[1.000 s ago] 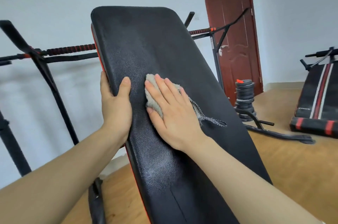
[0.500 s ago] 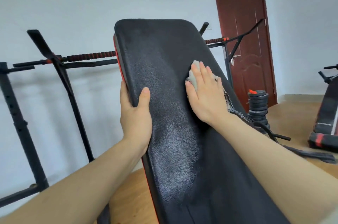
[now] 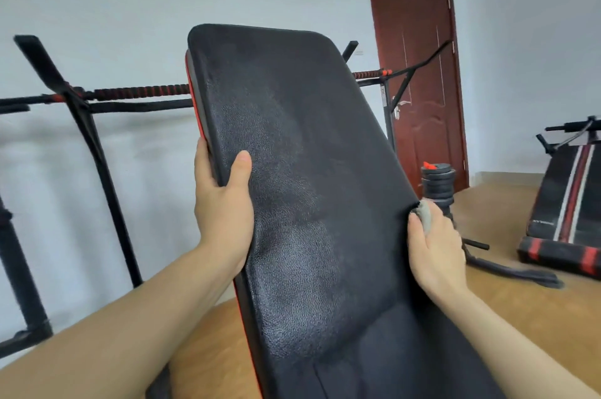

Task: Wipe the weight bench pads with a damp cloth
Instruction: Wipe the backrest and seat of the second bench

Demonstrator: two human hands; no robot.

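Rack point(image 3: 97, 151): one black metal frame at far left, with a bar wrapped in ribbed black and red grip.
Left hand point(image 3: 222, 203): one, clamped on the pad's left edge, thumb lying on the front face, fingers hidden behind.
Pad point(image 3: 292, 171): one long black pad, tilted up, grained like leather, rounded top corners, red trim down its left side.
Right hand point(image 3: 434, 242): one, at the pad's right edge, fingers curled around the cloth.
Cloth point(image 3: 424, 211): one small grey fuzzy wad, pinched against the right edge, mostly hidden.
Weights point(image 3: 437, 184): one stack of round black discs on the wooden floor.
Door point(image 3: 419, 66): one, dark red-brown wood, panelled.
Second bench point(image 3: 566, 210): one, black with red and white stripes.
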